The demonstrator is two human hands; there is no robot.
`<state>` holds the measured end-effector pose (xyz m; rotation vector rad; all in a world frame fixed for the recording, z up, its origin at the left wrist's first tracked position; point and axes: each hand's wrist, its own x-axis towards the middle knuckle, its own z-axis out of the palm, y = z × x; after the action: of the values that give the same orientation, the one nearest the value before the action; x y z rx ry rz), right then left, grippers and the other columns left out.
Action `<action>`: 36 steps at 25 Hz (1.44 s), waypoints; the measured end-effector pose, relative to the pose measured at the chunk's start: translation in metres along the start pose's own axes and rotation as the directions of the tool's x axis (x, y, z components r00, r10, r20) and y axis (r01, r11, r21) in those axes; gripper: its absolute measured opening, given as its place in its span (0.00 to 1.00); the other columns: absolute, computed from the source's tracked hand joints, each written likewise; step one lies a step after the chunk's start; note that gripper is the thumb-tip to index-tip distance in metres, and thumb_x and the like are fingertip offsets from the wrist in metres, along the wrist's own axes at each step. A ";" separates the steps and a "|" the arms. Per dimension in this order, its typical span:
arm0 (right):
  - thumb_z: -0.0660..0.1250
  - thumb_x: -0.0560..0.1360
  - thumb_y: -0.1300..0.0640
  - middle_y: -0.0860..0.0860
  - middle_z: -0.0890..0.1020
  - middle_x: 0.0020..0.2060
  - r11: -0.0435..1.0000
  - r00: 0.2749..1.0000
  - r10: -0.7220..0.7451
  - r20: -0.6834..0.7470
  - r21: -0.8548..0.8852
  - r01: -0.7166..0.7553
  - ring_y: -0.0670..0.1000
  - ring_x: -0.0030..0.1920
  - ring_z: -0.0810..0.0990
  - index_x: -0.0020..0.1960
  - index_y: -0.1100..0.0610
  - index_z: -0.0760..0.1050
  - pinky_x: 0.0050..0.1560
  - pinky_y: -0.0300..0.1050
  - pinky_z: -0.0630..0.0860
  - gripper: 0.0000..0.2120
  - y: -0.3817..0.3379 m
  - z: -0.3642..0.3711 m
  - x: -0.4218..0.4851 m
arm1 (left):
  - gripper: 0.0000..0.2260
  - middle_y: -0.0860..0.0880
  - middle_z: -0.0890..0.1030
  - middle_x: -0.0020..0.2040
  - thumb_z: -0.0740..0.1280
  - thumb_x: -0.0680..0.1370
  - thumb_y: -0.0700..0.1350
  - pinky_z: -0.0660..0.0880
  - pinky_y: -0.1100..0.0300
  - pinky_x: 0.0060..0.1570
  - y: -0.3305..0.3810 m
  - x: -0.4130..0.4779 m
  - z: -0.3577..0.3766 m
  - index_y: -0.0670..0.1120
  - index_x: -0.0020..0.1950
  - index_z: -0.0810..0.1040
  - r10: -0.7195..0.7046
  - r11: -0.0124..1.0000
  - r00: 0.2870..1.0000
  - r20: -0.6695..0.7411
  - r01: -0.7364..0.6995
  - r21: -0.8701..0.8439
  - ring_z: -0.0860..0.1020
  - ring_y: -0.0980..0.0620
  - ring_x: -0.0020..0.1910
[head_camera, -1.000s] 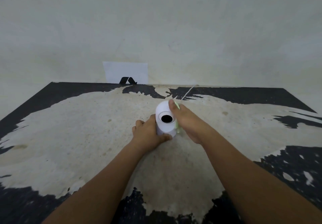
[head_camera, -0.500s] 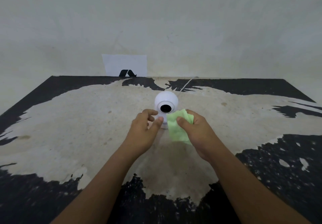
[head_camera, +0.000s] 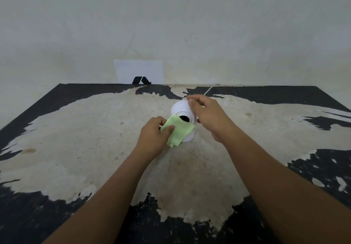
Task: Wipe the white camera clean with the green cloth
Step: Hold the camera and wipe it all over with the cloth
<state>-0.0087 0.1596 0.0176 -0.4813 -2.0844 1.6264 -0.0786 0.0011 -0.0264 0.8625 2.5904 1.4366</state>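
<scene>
Two hands are counted, a left hand (head_camera: 152, 136) and a right hand (head_camera: 209, 115). One white camera (head_camera: 181, 109), one green cloth (head_camera: 178, 131), one white cable (head_camera: 209, 90), one table (head_camera: 76, 129) and one paper sheet (head_camera: 138, 71) are seen.

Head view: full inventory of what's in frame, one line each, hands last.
table: 1, black top worn to beige over most of it, fills the lower frame.
wall: 1, off-white, behind the table.
paper sheet: 1, white with a black mark at its lower edge, against the wall at the table's far edge.
white camera: 1, white with a dark lens, upright at table centre.
cable: 1, white, runs from behind the camera toward the far edge.
green cloth: 1, light green, draped over the camera's front and base.
left hand: 1, pinching the cloth.
right hand: 1, fingers on the camera's right side and top.
</scene>
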 end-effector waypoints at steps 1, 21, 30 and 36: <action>0.63 0.76 0.50 0.43 0.79 0.50 1.000 1.000 0.018 0.023 -0.006 -0.018 0.47 0.52 0.78 0.52 0.46 0.78 0.54 0.47 0.75 0.08 0.001 0.004 0.005 | 0.06 0.45 0.80 0.42 0.66 0.75 0.47 0.73 0.53 0.39 -0.001 0.002 0.002 0.46 0.42 0.75 -0.012 1.000 1.000 0.004 0.012 -0.017 0.77 0.46 0.41; 0.63 0.76 0.48 0.43 0.80 0.52 0.997 0.998 -0.062 0.020 -0.039 0.062 0.48 0.52 0.79 0.52 0.48 0.78 0.59 0.53 0.74 0.08 0.016 0.005 0.008 | 0.35 0.46 0.74 0.54 0.72 0.63 0.64 0.73 0.44 0.52 0.004 0.019 0.038 0.48 0.62 0.67 -0.027 0.997 0.997 -0.068 0.032 0.066 0.73 0.44 0.53; 0.64 0.75 0.45 0.42 0.80 0.50 0.998 0.997 -0.060 0.055 -0.023 0.062 0.49 0.52 0.79 0.51 0.47 0.79 0.58 0.57 0.75 0.09 0.017 0.000 0.010 | 0.19 0.50 0.78 0.49 0.72 0.68 0.55 0.72 0.57 0.40 -0.004 0.019 0.018 0.52 0.53 0.70 0.045 0.999 0.997 0.065 -0.044 -0.025 0.76 0.50 0.45; 0.64 0.74 0.44 0.41 0.80 0.53 0.999 0.995 -0.048 0.084 -0.006 0.049 0.48 0.54 0.79 0.49 0.45 0.79 0.60 0.58 0.75 0.09 0.018 -0.002 0.012 | 0.12 0.47 0.81 0.55 0.65 0.76 0.47 0.67 0.60 0.46 -0.003 0.033 -0.017 0.47 0.59 0.76 0.168 0.967 0.956 0.242 -0.207 0.147 0.76 0.48 0.50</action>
<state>-0.0179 0.1717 0.0024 -0.3677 -2.1469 1.6378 -0.1125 0.0035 -0.0124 1.2466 2.5397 1.0848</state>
